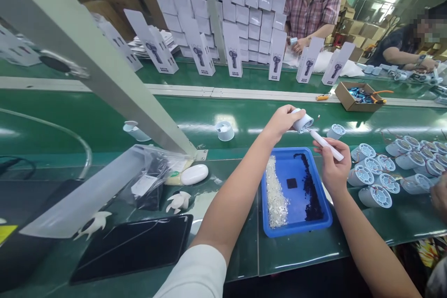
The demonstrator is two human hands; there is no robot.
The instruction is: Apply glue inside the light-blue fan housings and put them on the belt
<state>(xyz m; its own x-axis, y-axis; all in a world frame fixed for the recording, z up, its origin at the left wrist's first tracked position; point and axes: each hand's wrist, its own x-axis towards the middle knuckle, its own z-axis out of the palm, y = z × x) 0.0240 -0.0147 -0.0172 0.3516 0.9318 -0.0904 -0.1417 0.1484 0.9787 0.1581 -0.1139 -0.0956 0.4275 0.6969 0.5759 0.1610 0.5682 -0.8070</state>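
Observation:
My left hand (pixel 282 120) is closed around a small white round fan housing (pixel 303 122), held above the green belt. My right hand (pixel 333 167) grips a white pen-shaped screwdriver (pixel 326 144), and its tip touches the housing. Below both hands sits a blue tray (pixel 316 225) with a strip of pale small parts on the left, a strip of dark small parts on the right and a black square in the middle. Several more white fan housings (pixel 375 178) with wires lie to the right of the tray.
Two white housings (pixel 224 130) stand on the green conveyor belt (pixel 104 118). A grey slanted beam (pixel 104 72) crosses at left. A black tablet (pixel 134 244), plastic bags and white fan blades (pixel 178 201) lie near left. White product boxes (pixel 233 49) line the far side, where two people work. A cardboard box (pixel 359 97) holds tools.

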